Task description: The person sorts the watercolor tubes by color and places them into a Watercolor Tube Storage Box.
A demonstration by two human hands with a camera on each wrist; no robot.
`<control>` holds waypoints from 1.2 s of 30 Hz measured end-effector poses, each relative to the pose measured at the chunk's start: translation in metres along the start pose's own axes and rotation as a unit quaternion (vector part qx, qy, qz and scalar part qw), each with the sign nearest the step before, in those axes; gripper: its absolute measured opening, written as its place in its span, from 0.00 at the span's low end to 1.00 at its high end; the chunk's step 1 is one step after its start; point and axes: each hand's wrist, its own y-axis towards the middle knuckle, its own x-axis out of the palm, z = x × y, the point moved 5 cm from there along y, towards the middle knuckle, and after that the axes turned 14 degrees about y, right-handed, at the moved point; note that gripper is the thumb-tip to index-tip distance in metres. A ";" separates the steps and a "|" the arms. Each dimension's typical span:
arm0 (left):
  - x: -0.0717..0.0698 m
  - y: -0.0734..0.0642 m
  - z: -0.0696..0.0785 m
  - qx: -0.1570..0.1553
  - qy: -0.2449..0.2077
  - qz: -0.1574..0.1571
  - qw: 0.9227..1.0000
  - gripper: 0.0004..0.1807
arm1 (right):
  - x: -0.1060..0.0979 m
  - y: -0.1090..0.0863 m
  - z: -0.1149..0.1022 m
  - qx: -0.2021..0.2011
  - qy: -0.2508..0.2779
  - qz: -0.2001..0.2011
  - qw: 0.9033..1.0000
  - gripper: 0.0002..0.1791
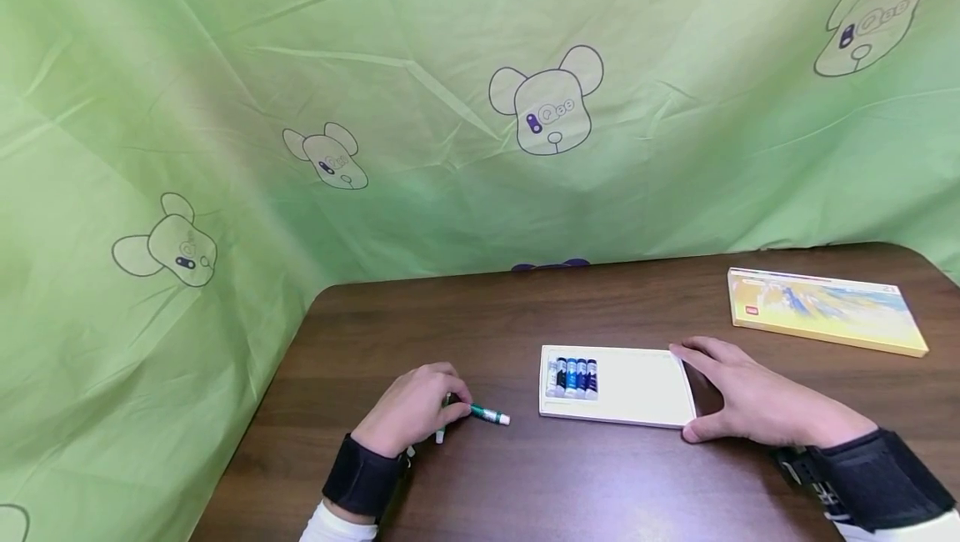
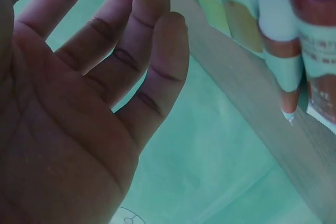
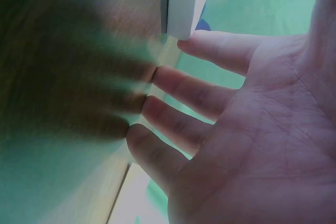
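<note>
Right hand (image 3: 247, 124): palm faces the camera, fingers extended and spread. The uppermost fingertip touches the end of the white tray (image 3: 182, 11). The other three fingertips are at the desk (image 3: 52, 61), against dark, blurred streaks. Green cloth (image 3: 257, 1), bearing blue-purple marks, shows behind.

Left hand (image 1: 416, 409) hides green tube's (image 1: 491, 415) far end; yellow box (image 1: 825, 310) print unreadable; sleeves (image 1: 339, 527) cut off.

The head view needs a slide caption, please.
Left hand pinches a green paint tube; right hand touches a white rectangular tray.
</note>
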 end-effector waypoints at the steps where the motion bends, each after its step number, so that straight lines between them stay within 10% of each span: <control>1: 0.000 0.000 0.000 -0.001 0.001 0.000 1.000 0.02 | 0.000 0.000 0.000 0.000 0.000 0.000 1.000 0.61; 36: 0.008 0.013 0.027 -0.037 0.044 0.037 0.998 0.03 | 0.000 0.000 0.001 -0.003 0.002 0.001 1.000 0.61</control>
